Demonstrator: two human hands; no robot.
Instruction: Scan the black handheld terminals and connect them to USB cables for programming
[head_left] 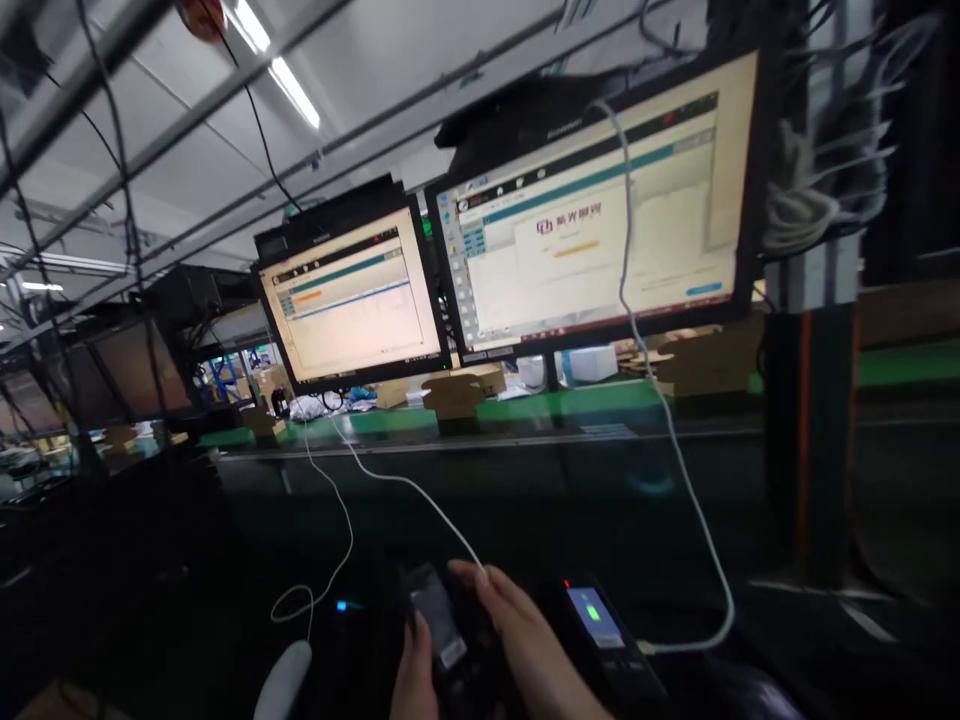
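While the left hand (pixel 416 670) is gripping a dark handheld device (pixel 439 610) with its thumb along the screen side, the right hand (pixel 525 640) is pinching a thin white cable (pixel 405 482) between thumb and finger, seemingly to steady cable and device together; whether they are joined is too dark to tell. The device is sitting between the hands, below the green bench's (pixel 555 402) front edge. Just right, a second device (pixel 596 620) is showing a battery mark, its thick white cable (pixel 679 460) presumably bringing power. Two monitors (pixel 600 230) are standing above the bench, likely for easy reading.
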